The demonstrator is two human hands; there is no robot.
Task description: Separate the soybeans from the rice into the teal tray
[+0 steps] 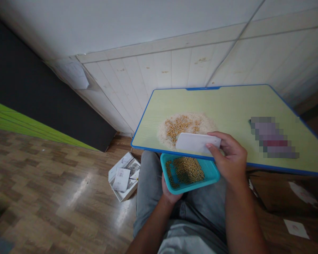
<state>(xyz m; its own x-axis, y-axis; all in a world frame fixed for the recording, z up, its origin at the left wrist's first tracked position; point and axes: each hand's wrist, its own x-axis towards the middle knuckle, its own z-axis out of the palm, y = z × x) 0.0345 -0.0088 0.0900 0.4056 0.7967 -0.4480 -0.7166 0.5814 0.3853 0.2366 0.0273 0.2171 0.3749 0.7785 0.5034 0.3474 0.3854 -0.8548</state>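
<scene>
My right hand [229,158] is closed on a flat white scraper card [194,143], holding it on edge at the near rim of the green table [228,106]. Just beyond the card lies a heap of white rice mixed with yellow beans [184,127]. My left hand [169,192] grips a teal tray [209,173] from below, right under the table's edge. A layer of yellow beans [187,170] lies in the tray.
The small table has a blue rim and stands over my lap against a white panelled wall. A blurred-out object [272,137] lies on its right part. An open white box with cards [123,176] sits on the wooden floor to the left. A cardboard box [286,190] stands at right.
</scene>
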